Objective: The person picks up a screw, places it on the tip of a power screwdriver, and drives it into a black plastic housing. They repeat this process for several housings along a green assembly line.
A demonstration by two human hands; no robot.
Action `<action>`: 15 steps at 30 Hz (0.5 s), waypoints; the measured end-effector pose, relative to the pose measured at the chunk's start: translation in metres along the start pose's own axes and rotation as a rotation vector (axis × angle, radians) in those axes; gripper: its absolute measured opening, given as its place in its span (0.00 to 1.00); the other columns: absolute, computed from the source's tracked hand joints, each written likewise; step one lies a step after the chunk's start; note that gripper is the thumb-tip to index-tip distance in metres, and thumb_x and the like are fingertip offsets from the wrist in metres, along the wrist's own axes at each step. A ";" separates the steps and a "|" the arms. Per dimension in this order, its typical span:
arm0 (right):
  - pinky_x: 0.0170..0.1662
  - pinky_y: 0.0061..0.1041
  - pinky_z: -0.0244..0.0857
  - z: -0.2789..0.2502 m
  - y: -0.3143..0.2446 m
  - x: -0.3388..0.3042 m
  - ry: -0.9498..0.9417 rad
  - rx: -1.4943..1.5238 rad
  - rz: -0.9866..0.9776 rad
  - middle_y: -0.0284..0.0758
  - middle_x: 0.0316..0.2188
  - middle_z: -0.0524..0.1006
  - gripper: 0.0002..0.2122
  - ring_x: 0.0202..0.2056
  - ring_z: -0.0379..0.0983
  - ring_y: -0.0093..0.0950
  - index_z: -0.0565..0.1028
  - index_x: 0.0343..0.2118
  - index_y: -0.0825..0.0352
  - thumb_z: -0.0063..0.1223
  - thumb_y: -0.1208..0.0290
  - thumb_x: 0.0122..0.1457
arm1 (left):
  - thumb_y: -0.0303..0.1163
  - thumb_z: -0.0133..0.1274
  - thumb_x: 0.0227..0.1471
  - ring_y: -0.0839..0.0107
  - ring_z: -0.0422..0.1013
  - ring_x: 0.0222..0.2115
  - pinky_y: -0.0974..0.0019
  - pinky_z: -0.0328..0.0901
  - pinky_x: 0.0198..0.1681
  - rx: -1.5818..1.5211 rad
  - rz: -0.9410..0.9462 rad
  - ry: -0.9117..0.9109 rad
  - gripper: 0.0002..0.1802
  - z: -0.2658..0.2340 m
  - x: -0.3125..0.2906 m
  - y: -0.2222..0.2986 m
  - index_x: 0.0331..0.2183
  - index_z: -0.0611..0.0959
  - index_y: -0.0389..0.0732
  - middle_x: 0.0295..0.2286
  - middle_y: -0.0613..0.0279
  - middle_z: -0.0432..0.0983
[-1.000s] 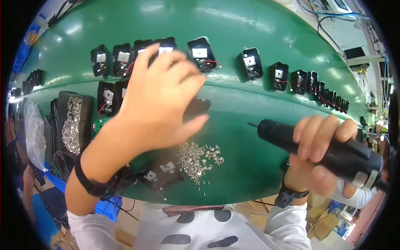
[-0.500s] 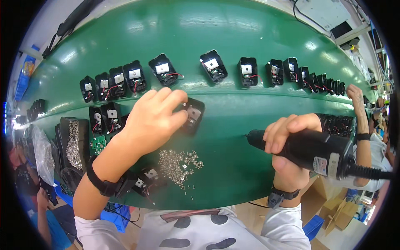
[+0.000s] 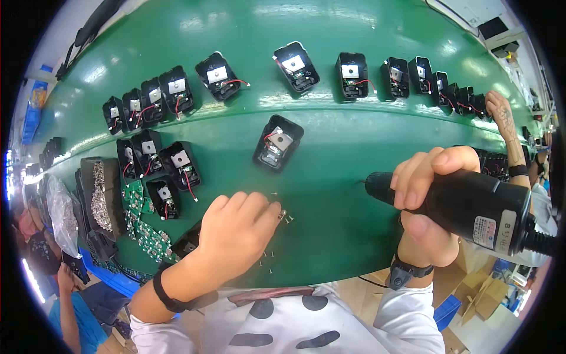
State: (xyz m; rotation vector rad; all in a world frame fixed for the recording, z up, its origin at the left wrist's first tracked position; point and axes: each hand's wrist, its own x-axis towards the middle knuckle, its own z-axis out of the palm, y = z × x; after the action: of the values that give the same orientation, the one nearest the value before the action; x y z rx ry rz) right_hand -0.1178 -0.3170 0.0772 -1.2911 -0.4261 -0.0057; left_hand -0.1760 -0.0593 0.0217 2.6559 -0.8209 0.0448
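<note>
My right hand (image 3: 433, 183) grips a black corded electric screwdriver (image 3: 471, 206), its tip pointing left above the table. My left hand (image 3: 239, 236) is closed over the pile of small metal screws (image 3: 286, 216), covering most of it; whatever its fingertips hold is hidden. Beyond it, an open black plastic housing (image 3: 278, 143) lies tilted on the green table, with a pale metal plate, red wire and circuit board inside. Another housing (image 3: 187, 239) shows partly behind my left forearm.
A row of similar housings (image 3: 293, 65) stretches across the belt's far side. More housings (image 3: 181, 165) and green circuit boards (image 3: 147, 236) lie at left, beside a dark tray of screws (image 3: 100, 194). At right, a co-worker's hand (image 3: 498, 109) reaches to the row.
My left hand has let go of the housing and moved down toward me to the screws. The housing now lies alone. The screwdriver has shifted slightly right; the view has shifted too.
</note>
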 end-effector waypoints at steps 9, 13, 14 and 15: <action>0.35 0.29 0.65 0.017 -0.003 -0.001 -0.038 0.070 -0.118 0.32 0.25 0.72 0.23 0.25 0.70 0.27 0.63 0.44 0.63 0.62 0.79 0.47 | 0.22 0.64 0.37 0.72 0.67 0.21 0.68 0.59 0.22 -0.187 -0.040 0.131 0.11 -0.006 0.003 -0.004 0.28 0.81 0.39 0.26 0.64 0.72; 0.34 0.32 0.66 0.026 -0.037 -0.008 -0.169 0.192 -0.170 0.30 0.26 0.75 0.23 0.25 0.74 0.29 0.64 0.42 0.57 0.64 0.81 0.46 | 0.17 0.59 0.47 0.84 0.66 0.20 0.76 0.60 0.19 -1.015 -0.346 0.222 0.07 -0.023 0.002 0.011 0.32 0.82 0.35 0.27 0.59 0.77; 0.32 0.26 0.68 0.039 -0.031 -0.008 -0.089 0.257 -0.299 0.29 0.23 0.75 0.21 0.23 0.72 0.25 0.66 0.39 0.60 0.64 0.81 0.44 | 0.18 0.58 0.48 0.80 0.70 0.23 0.76 0.63 0.23 -1.353 -0.570 0.279 0.07 -0.021 0.004 0.018 0.34 0.82 0.34 0.27 0.59 0.78; 0.30 0.21 0.70 0.057 -0.024 -0.006 -0.008 0.321 -0.429 0.28 0.19 0.74 0.20 0.20 0.71 0.21 0.67 0.36 0.63 0.65 0.81 0.41 | 0.19 0.58 0.50 0.77 0.73 0.26 0.76 0.67 0.27 -1.689 -0.797 0.335 0.08 -0.020 0.006 0.023 0.36 0.82 0.34 0.27 0.60 0.78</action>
State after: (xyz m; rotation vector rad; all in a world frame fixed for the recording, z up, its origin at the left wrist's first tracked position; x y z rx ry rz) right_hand -0.1459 -0.2726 0.1095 -0.8669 -0.6753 -0.2821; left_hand -0.1825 -0.0728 0.0486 1.0909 0.3521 -0.2698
